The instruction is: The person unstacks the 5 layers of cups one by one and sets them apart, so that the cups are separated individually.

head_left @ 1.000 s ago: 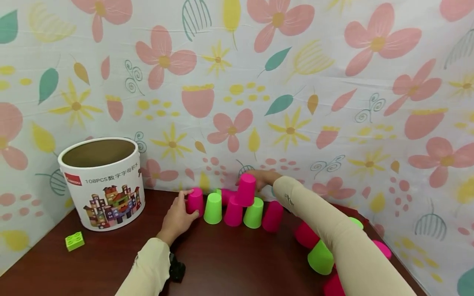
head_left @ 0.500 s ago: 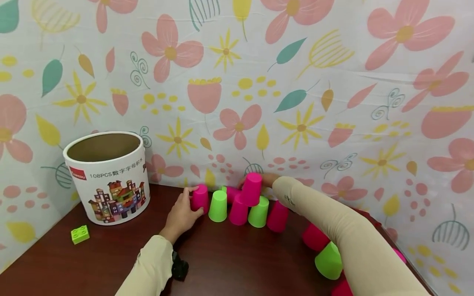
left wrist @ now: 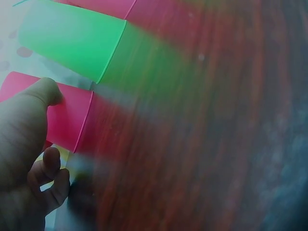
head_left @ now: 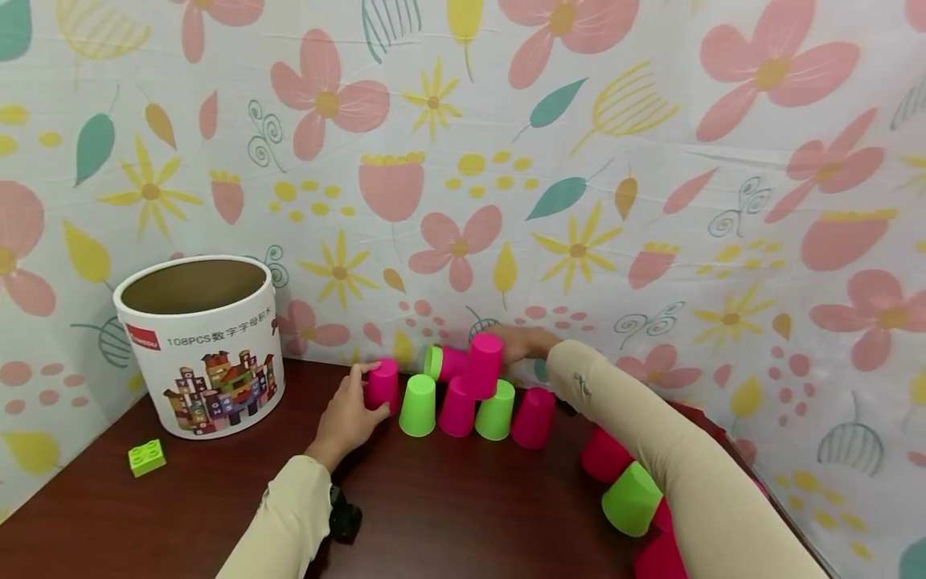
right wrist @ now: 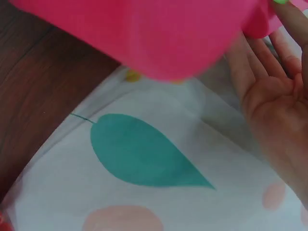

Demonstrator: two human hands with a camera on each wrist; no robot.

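In the head view, a row of upside-down pink and green cups stands near the wall, including a green cup (head_left: 417,406). My left hand (head_left: 350,418) grips the pink cup (head_left: 382,386) at the row's left end, thumb on its side in the left wrist view. A pink cup (head_left: 483,367) sits on top, over a lower pink cup (head_left: 457,408) and a green cup (head_left: 495,412). Behind them a pink cup nested with a green one (head_left: 452,363) lies sideways. My right hand (head_left: 524,344) reaches behind the top cup and holds this pair; its fingertips are partly hidden.
A white printed bucket (head_left: 206,346) stands at the left, with a green toy block (head_left: 147,457) before it. More pink and green cups, including a tilted green cup (head_left: 632,500), lie under my right forearm. Flower-patterned cloth (head_left: 448,201) hangs close behind the row.
The nested cups behind the row have shifted up slightly, showing more of their green rim. My left hand keeps its grip on the end cup. The head view has shifted slightly.
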